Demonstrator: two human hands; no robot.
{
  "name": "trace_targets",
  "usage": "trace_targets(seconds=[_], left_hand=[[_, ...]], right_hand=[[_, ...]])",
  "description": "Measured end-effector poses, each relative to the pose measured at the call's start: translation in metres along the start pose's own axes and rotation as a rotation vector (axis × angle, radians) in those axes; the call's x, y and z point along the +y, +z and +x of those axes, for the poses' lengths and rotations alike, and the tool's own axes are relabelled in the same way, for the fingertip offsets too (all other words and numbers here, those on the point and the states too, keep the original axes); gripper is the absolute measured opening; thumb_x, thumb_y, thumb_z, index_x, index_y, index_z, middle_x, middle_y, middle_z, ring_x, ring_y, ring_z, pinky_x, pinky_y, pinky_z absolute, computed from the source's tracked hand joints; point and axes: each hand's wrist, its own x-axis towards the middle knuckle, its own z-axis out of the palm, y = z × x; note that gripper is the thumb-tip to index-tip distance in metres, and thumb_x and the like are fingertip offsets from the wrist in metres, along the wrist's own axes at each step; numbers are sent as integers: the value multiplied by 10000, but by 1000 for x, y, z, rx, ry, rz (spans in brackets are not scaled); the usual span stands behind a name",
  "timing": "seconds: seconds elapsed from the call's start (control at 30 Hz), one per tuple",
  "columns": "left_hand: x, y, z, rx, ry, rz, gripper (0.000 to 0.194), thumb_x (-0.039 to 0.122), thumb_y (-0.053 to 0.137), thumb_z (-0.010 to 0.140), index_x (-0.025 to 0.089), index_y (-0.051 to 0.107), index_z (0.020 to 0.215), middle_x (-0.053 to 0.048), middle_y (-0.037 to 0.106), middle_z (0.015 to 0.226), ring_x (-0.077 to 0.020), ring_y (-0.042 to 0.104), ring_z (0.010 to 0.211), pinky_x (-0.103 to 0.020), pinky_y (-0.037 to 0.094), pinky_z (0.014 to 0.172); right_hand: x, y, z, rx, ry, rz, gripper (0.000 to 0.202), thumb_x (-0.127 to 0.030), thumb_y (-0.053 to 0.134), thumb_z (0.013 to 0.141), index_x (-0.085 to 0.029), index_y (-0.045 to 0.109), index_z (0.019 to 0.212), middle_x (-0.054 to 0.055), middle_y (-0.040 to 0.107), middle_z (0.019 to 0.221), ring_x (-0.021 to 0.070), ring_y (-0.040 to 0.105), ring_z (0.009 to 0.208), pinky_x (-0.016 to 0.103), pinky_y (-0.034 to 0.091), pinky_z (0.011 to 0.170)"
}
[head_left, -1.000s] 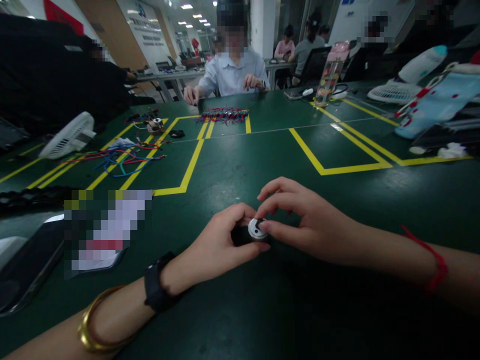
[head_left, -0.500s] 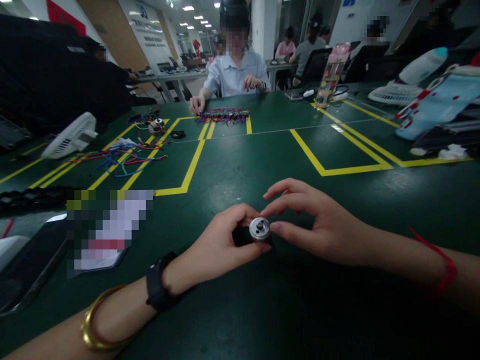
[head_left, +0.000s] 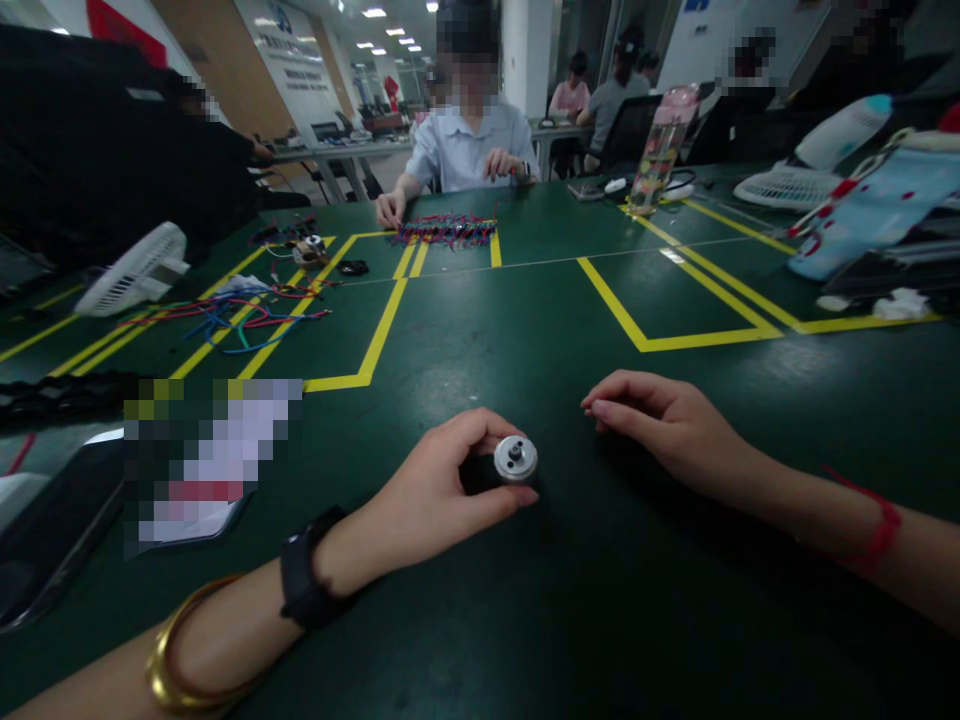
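A small round motor-like part (head_left: 516,458), with a silver face and a short dark shaft at its centre, is between the thumb and fingers of my left hand (head_left: 442,475). Its silver face points up. To the right of it, apart from it, my right hand (head_left: 660,415) is closed, the thumb against the fingertips; whatever those fingers may pinch is too small to make out. Both hands are low over the green table (head_left: 465,640).
Across the table (head_left: 510,330) a person (head_left: 472,145) sits behind a bundle of red and blue wires (head_left: 450,230). Loose wires (head_left: 240,315) and a white fan (head_left: 139,270) lie left. A bottle (head_left: 660,155) and a light-blue bag (head_left: 862,210) stand right.
My right hand has moved right, away from the round part, and its fingers have come together. My left hand keeps its hold on the part.
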Motion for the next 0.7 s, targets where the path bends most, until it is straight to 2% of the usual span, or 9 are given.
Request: trace_targets(seconds=[0.2,0.3,0.43,0.5,0.63,0.7], left_hand=[[1,-1,-1,-9,-5,-14,306,296,724,806,197,575,1054,-42,650,1060,-188,620,941,-333,503,835],[0,-1,-1,-4,-3,-11,301,294,725,804,199,573,1045,-36,649,1044,-187,618,931,-330,502,825],[0,1,0,3,2,-9,282,288,720,806,200,568,1027,-26,646,1008,-179,614,903,-321,497,804],[0,1,0,6,3,-7,275,289,718,806,197,564,1015,-23,641,992,-175,609,886,-317,495,790],[-2,3,0,19,-2,1,266,293,721,799,191,547,974,-13,623,936,-167,591,829,-304,488,743],[-3,4,0,26,-5,10,273,293,724,794,191,540,969,-7,613,915,-164,583,812,-299,484,725]], right_hand=[[0,1,-1,-22,-15,-41,183,-394,606,888,-230,658,949,0,658,843,157,617,766,288,486,679],[2,3,0,-57,-105,-173,159,-347,574,910,-221,659,956,25,648,902,171,615,823,308,487,722],[-7,6,5,-263,-316,-458,146,-244,613,863,-217,687,987,61,604,1025,201,594,916,351,482,803],[-19,9,8,-318,-371,-500,166,-223,613,858,-213,684,1007,60,598,1034,197,592,910,352,483,808],[-46,18,12,-190,-459,-371,153,-245,624,860,-174,659,992,61,583,1024,170,586,866,316,491,771],[-55,25,12,-187,-506,-350,120,-239,648,843,-173,672,941,60,570,1026,173,581,894,316,483,796]])
